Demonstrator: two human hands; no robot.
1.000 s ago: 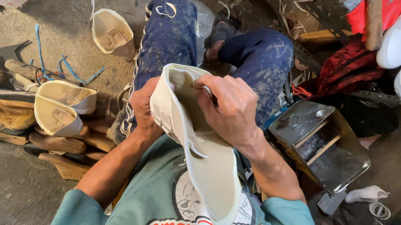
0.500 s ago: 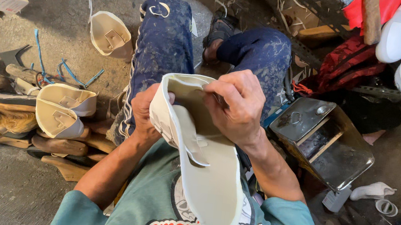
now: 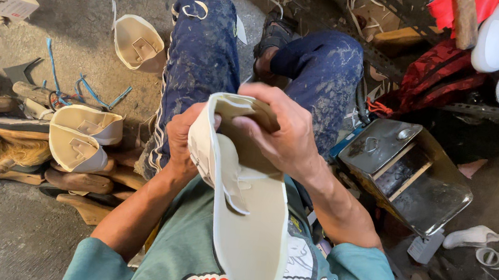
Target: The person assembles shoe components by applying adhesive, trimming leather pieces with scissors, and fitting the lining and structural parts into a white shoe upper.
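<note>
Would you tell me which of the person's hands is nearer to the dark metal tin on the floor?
Right. The right hand grips the cream shoe upper on the side facing the metal tin; the left hand holds its far side.

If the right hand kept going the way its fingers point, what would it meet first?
The right hand points leftward across the cream shoe upper it grips. Going on, it would probably first meet the left hand on the upper's other side, though depth is hard to judge.
</note>
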